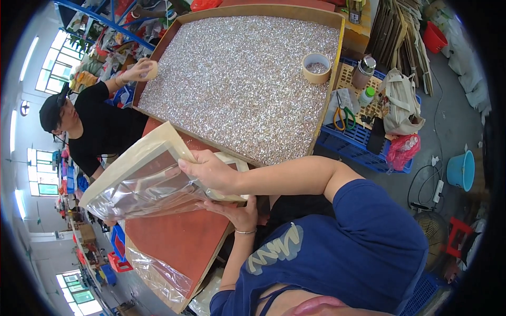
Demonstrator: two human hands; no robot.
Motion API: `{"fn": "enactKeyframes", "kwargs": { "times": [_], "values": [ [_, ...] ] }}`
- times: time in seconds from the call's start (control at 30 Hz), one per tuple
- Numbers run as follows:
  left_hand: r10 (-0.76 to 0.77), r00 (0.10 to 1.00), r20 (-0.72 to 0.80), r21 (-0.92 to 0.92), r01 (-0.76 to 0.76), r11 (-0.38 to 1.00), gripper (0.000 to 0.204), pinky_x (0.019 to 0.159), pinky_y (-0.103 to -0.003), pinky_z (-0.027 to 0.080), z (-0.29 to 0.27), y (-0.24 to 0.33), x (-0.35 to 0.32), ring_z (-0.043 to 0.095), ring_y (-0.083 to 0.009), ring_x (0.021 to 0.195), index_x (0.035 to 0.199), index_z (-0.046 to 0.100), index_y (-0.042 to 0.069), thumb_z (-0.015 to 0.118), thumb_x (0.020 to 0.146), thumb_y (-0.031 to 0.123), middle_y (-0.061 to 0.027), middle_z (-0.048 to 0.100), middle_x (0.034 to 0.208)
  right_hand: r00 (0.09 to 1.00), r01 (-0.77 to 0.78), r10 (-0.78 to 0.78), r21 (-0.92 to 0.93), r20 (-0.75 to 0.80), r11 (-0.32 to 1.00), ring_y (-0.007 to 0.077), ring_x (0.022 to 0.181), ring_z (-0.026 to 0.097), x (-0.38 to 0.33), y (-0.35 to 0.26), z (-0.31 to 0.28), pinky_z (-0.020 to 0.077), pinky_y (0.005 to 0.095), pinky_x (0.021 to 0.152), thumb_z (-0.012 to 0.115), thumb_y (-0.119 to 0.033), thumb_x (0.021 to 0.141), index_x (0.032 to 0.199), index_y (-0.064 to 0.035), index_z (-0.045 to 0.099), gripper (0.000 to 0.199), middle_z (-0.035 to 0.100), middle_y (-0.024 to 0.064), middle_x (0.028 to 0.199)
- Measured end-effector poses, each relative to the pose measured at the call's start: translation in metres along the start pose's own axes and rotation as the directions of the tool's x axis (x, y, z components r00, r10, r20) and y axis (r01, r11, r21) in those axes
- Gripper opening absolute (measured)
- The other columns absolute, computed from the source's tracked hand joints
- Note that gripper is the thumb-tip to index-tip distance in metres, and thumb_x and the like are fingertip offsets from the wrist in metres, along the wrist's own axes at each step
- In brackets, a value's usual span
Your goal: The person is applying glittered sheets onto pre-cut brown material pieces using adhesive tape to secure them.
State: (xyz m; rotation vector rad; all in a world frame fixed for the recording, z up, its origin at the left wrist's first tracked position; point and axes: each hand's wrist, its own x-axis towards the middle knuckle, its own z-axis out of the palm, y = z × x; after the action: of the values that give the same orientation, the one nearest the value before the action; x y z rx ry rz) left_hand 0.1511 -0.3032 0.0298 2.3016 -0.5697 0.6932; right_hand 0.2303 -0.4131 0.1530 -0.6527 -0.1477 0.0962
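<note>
Clear plastic bag (142, 184) around one flat tray, both hands (211, 171) gripping its edge

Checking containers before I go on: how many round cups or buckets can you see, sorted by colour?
Beige round cup in the big wooden tray of shiny bits: 1
Beige round cup in the co-worker's hand: 1
Blue plastic bucket on the floor: 1
Red plastic bucket: 1
Total: 4

Glossy clear plastic bag (138, 188); matt red board (182, 243); glittering metallic bits in wooden tray (337, 63)
</note>
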Motion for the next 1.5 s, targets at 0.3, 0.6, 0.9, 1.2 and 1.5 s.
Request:
{"fn": "enactKeyframes", "kwargs": {
  "times": [0.3, 0.6, 0.9, 1.2, 1.5],
  "values": [
    [-0.190, 0.973, 0.129, -0.202, 0.214, 0.956, 0.090, 0.114, -0.042, 0.006, -0.034, -0.007, -0.014, 0.003, -0.0358, 0.142, 0.145, -0.008, -0.004, 0.046, 0.072, -0.008, -0.0273, 0.000, 0.151, 0.884, 0.443, -0.210, -0.892, 0.418, 0.093, 0.0416, 0.121, 0.042, -0.020, -0.033, -0.086, 0.0346, 0.0471, 0.101, 0.059, -0.023, 0.088, 0.126, -0.0044, 0.051, 0.043, 0.042, 0.0251, 0.134],
    [-0.387, 0.906, 0.174, -0.401, 0.424, 0.812, 0.084, 0.111, -0.037, 0.017, -0.071, -0.035, -0.059, 0.021, -0.0320, 0.136, 0.143, -0.009, -0.007, 0.046, 0.080, -0.002, -0.0248, 0.012, 0.147, 0.862, 0.411, -0.181, -0.862, 0.473, -0.296, 0.0301, 0.063, 0.055, -0.146, -0.043, -0.158, 0.0452, 0.0395, 0.067, 0.068, -0.014, 0.074, 0.062, -0.0052, 0.056, 0.019, 0.055, 0.0110, 0.064],
    [-0.401, 0.910, 0.107, -0.210, 0.415, 0.885, 0.040, 0.103, -0.041, 0.029, -0.103, -0.030, -0.077, 0.047, -0.0335, 0.111, 0.119, 0.045, -0.009, 0.055, 0.082, 0.004, -0.0243, 0.048, 0.118, 0.797, -0.601, -0.550, -0.404, -0.248, -0.689, 0.0477, 0.129, 0.028, -0.023, -0.160, -0.257, 0.0202, 0.0647, 0.102, 0.060, -0.047, 0.083, 0.137, -0.0081, 0.039, 0.070, 0.028, 0.0264, 0.143],
    [-0.709, 0.687, 0.160, -0.433, 0.694, 0.575, 0.037, 0.100, -0.039, 0.035, -0.120, -0.035, -0.100, 0.054, -0.0279, 0.108, 0.122, 0.052, -0.004, 0.055, 0.090, 0.013, -0.0158, 0.059, 0.117, 0.571, -0.816, -0.706, -0.199, -0.419, -0.542, 0.0442, 0.134, 0.026, -0.006, -0.182, -0.288, 0.0181, 0.0654, 0.103, 0.049, -0.044, 0.087, 0.140, -0.0074, 0.036, 0.066, 0.031, 0.0252, 0.144],
    [-0.688, 0.715, -0.121, -0.441, 0.583, 0.683, 0.047, 0.097, -0.034, 0.037, -0.094, -0.023, -0.104, 0.054, -0.0232, 0.108, 0.120, 0.055, -0.004, 0.054, 0.094, 0.035, -0.0149, 0.059, 0.116, 0.718, -0.692, -0.669, -0.295, -0.189, -0.659, 0.0341, 0.119, 0.044, -0.007, -0.167, -0.307, 0.0273, 0.0636, 0.095, 0.055, -0.040, 0.083, 0.102, -0.0053, 0.065, 0.041, 0.056, 0.0167, 0.116]
  ]
}}
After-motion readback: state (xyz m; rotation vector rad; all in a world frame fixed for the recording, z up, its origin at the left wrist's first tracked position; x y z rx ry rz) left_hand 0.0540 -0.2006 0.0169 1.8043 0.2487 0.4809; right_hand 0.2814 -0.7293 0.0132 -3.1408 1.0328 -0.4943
